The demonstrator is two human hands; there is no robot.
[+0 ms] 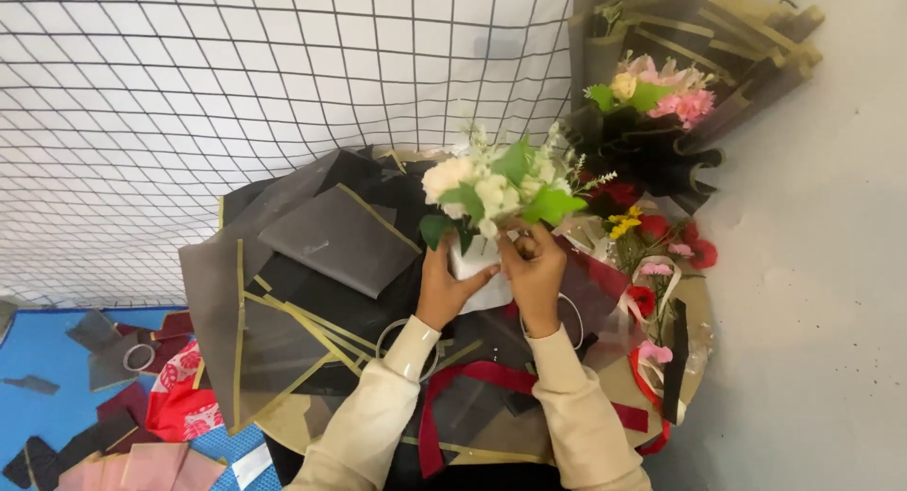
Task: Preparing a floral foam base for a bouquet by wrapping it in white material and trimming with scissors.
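- left hand (446, 288) & right hand (535, 275): both grips pinched on the white paper collar at the stems of a small bunch of cream artificial flowers w/ green leaves (496, 187), held up over the desk.
- progress, my read: bunch gathered, collar on; outer wrap & ribbon not yet on.
- count: 1 bunch in grip; 1 finished bouquet in black gold-edged wrap (661, 99) up-right of grip; 1 loose heap of red/pink/yellow flowers (661, 255) right of grip; black gold-edged sheets (335, 236) left of grip, too overlapped to count; 1 dark red ribbon (472, 378) below.
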